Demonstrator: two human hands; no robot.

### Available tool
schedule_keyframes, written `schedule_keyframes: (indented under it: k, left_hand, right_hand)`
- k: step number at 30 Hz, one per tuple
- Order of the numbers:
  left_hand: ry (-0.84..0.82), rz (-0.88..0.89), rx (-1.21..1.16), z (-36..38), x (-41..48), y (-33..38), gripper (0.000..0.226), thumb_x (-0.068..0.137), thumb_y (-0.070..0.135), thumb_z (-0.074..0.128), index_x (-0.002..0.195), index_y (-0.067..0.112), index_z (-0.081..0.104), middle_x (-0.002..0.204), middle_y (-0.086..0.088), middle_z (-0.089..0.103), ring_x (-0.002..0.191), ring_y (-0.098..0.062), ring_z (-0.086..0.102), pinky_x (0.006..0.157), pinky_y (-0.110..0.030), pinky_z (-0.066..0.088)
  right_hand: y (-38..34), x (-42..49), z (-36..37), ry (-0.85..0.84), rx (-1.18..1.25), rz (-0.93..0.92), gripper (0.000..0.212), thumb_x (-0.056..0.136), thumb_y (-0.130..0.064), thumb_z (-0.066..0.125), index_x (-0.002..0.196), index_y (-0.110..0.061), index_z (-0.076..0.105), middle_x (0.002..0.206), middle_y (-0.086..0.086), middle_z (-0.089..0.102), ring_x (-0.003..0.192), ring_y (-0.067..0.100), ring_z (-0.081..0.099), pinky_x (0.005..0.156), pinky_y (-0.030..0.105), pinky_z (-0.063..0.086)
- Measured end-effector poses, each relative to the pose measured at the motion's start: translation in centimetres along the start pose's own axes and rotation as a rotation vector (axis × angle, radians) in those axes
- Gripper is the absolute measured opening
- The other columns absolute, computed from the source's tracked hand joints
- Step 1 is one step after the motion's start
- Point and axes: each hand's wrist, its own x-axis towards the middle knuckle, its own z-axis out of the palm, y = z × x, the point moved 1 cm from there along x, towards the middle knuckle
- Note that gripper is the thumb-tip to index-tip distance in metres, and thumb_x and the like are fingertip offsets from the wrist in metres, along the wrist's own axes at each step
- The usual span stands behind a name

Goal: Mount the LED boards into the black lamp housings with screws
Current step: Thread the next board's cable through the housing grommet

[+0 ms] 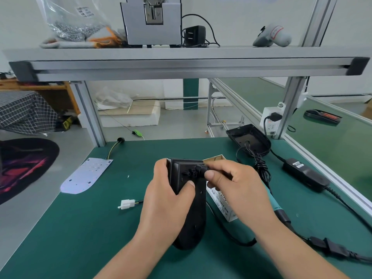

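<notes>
Black moulded plastic, matte and rounded at the near end, fills your grip. Your left hand wraps the lamp housing with the thumb pressed on its back, while your right hand pinches a small black fitting near its squared upper end. You hold the housing tilted over the green bench mat. To the left, the white LED board, flat and dotted with holes, lies on the mat well apart from the housing. A white plastic connector lies nearer your left hand. A second housing rests open side up at the far right. Overhead, an extruded aluminium shelf spans the bench, with grey floor beyond.
</notes>
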Motion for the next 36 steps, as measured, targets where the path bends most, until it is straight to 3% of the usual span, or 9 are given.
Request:
schedule_keyframes:
  k: [4,9,14,18,22,27,29,31,36]
  left_hand:
    - [0.006,0.008,0.018,0.0,-0.1,0.1,0.024,0.084,0.038,0.065,0.101,0.043,0.049,0.093,0.02,0.071,0.082,-0.007,0.068,0.063,-0.03,0.054]
    - [0.008,0.011,0.023,0.0,0.2,0.1,0.026,0.085,0.034,0.067,0.1,0.043,0.048,0.095,0.022,0.071,0.083,-0.006,0.068,0.063,-0.028,0.052]
    - [0.016,0.004,0.033,0.1,0.2,0.1,0.026,0.081,0.039,0.064,0.099,0.045,0.046,0.095,0.025,0.07,0.083,-0.004,0.067,0.061,-0.028,0.05]
    - [0.014,-0.01,0.032,0.0,0.4,0.0,0.026,0.084,0.035,0.066,0.098,0.045,0.047,0.093,0.022,0.071,0.079,-0.006,0.067,0.062,-0.03,0.053]
    - [0.002,-0.005,0.079,0.1,0.0,0.1,0.031,0.09,0.028,0.068,0.101,0.045,0.044,0.094,0.023,0.07,0.082,-0.007,0.066,0.063,-0.034,0.055]
    - [-0.003,0.01,0.152,0.6,-0.5,0.4,0.034,0.091,0.033,0.065,0.106,0.049,0.039,0.096,0.028,0.068,0.082,-0.003,0.065,0.062,-0.037,0.056]
    - [0.007,-0.004,0.141,0.4,-0.5,0.4,0.032,0.091,0.035,0.065,0.106,0.048,0.04,0.097,0.029,0.067,0.082,-0.002,0.065,0.064,-0.039,0.057]
    - [0.019,-0.021,0.111,0.4,-0.6,0.4,0.03,0.087,0.04,0.063,0.107,0.048,0.042,0.098,0.03,0.068,0.083,-0.001,0.066,0.066,-0.04,0.058]
    - [0.034,-0.017,0.071,0.2,-0.6,0.5,0.029,0.082,0.043,0.062,0.107,0.044,0.047,0.097,0.026,0.07,0.084,-0.003,0.067,0.069,-0.04,0.058]
  right_hand:
    - [0.1,-0.2,0.2,0.022,-0.052,-0.047,0.021,0.097,-0.023,0.076,0.104,-0.043,0.076,0.081,-0.015,0.075,0.081,0.008,0.072,0.073,0.019,0.053]
    - [0.3,-0.3,0.3,0.019,-0.111,-0.067,0.009,0.095,-0.034,0.072,0.104,-0.036,0.074,0.079,-0.012,0.073,0.078,0.013,0.07,0.073,0.032,0.055]
    - [0.1,-0.5,0.6,0.034,-0.177,-0.131,0.013,0.095,-0.04,0.065,0.102,-0.032,0.073,0.083,-0.013,0.072,0.083,0.012,0.069,0.072,0.041,0.057]
    - [-0.1,-0.5,0.9,0.06,-0.281,-0.196,0.017,0.097,-0.036,0.063,0.086,-0.023,0.066,0.077,-0.011,0.061,0.079,0.015,0.059,0.066,0.039,0.05]
    - [-0.3,-0.5,0.8,0.078,-0.34,-0.205,0.023,0.095,-0.036,0.062,0.078,-0.022,0.058,0.071,-0.01,0.054,0.073,0.015,0.053,0.06,0.025,0.039]
    - [-0.5,-0.3,0.3,0.042,-0.335,-0.136,0.013,0.097,-0.029,0.069,0.09,-0.018,0.071,0.075,-0.004,0.066,0.076,0.015,0.064,0.068,0.039,0.052]
    - [-0.4,0.0,-0.2,-0.031,-0.178,-0.063,0.007,0.098,-0.017,0.072,0.097,-0.021,0.077,0.078,-0.003,0.071,0.076,0.013,0.069,0.07,0.032,0.057]
    - [-0.2,0.3,-0.8,-0.092,0.097,0.063,0.02,0.098,-0.004,0.071,0.109,-0.018,0.081,0.083,0.0,0.077,0.076,0.012,0.075,0.071,0.022,0.058]
    - [0.2,0.7,-1.0,-0.131,0.325,0.194,0.015,0.096,0.005,0.07,0.102,-0.006,0.078,0.084,0.01,0.08,0.074,0.02,0.077,0.069,0.027,0.062]
